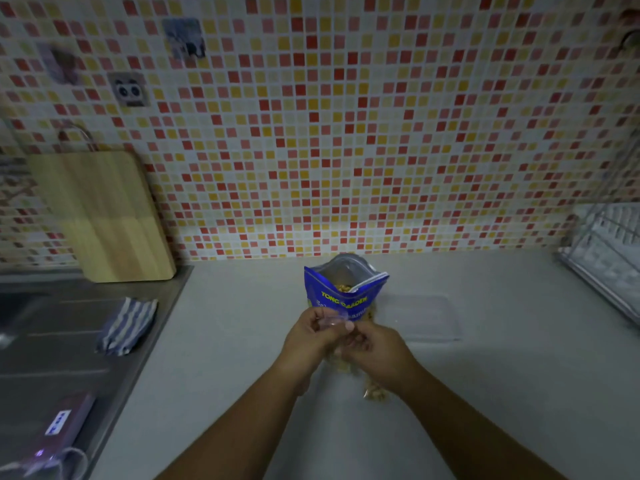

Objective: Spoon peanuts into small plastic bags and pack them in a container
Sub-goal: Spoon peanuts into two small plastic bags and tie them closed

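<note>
- The mosaic tile wall (381, 133) closes off the far edge of the desk.
- The grey desk (225, 341) has open room on both sides of the arms and along its near part.
- A steel sink unit (52, 341) bounds the desk on the left, its rim running diagonally toward the near edge.
- A wooden cutting board (104, 216) leans upright against the wall at the sink's far corner.
- A wire dish rack (609, 251) fills the far right corner, well apart from the hands.
- A clear shallow container (422, 317) lies flat on the desk just to the right of the peanut pouch; what is in it cannot be made out.
- A striped cloth (126, 325) lies folded on the sink's drainboard.
- A blue peanut pouch (343, 292) stands upright near the wall, mouth open, with peanuts showing inside.
- The left hand (311, 337) and right hand (377, 351) meet just in front of the pouch, both pinching a small clear plastic bag (330, 320) between curled fingers and thumbs.
- A cluster of peanuts (375, 393) lies on the desk under the right wrist; whether they are bagged is unclear.
</note>
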`<state>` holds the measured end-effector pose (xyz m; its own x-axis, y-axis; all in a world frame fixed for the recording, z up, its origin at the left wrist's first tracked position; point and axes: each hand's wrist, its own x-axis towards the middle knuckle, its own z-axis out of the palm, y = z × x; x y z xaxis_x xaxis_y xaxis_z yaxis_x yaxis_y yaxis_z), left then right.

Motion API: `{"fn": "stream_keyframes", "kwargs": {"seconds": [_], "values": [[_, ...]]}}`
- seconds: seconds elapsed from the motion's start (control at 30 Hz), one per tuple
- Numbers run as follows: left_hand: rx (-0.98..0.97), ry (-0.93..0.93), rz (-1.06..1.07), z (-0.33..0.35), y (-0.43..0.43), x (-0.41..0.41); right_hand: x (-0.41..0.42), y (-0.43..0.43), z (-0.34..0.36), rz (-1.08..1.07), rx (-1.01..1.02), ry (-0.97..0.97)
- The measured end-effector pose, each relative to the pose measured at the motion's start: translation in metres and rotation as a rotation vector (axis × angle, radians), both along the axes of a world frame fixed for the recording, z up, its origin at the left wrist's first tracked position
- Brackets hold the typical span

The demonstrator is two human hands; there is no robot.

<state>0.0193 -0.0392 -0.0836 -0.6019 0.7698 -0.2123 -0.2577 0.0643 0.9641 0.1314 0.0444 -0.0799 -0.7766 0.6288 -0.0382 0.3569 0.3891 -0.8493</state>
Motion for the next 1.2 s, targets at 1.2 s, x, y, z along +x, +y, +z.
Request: {"fn": "stream_keyframes", "kwargs": {"seconds": [1.2], "values": [[-0.89,0.708,0.034,-0.088,-0.001,-0.039,-0.004,0.027,-0.115,-0.217,0.335,-0.369]]}}
